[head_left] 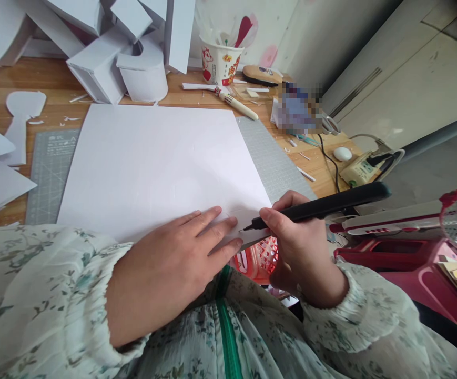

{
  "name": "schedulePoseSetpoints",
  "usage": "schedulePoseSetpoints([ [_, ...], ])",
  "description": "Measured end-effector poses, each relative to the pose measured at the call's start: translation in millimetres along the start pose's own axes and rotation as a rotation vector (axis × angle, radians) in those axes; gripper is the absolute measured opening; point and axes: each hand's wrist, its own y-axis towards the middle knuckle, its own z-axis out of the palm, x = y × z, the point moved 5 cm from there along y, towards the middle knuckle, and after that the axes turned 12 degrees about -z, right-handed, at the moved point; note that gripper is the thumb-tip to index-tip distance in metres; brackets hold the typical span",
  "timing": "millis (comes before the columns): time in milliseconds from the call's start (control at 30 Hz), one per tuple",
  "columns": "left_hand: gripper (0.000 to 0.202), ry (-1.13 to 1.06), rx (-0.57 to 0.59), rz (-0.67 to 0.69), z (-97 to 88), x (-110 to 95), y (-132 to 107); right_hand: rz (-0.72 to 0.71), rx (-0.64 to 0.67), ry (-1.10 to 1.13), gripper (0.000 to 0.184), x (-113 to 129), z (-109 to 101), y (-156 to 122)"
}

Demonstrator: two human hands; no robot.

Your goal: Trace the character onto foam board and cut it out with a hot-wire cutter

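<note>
A large white foam board (161,158) lies flat over a grey cutting mat (50,173). Near its front edge my left hand (176,252) rests palm down on the board, fingers spread. My right hand (299,242) grips a black pen-shaped craft knife (331,201), its long handle sticking out to the right. The knife's thin metal tip touches or hovers just over the board, close to my left fingertips and the near right corner; I cannot tell which.
White board letters or boxes (98,63) crowd the back left, with cut pieces (25,110) at the left. Behind the board stand a paper cup (221,60) of tools and a cream multicolour pen (238,104). A power strip (362,168) and cables lie at the right.
</note>
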Motion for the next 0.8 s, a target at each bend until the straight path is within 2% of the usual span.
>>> schedulePoseSetpoints([
  [300,0.044,0.005,-0.004,0.043,1.6,0.3,-1.4,-0.052,0.088,-0.063,0.032,9.9,-0.7,12.4],
  [800,0.041,0.033,-0.065,0.072,-0.6,0.1,-2.1,0.054,0.085,0.052,0.035,-9.0,-4.9,14.6],
])
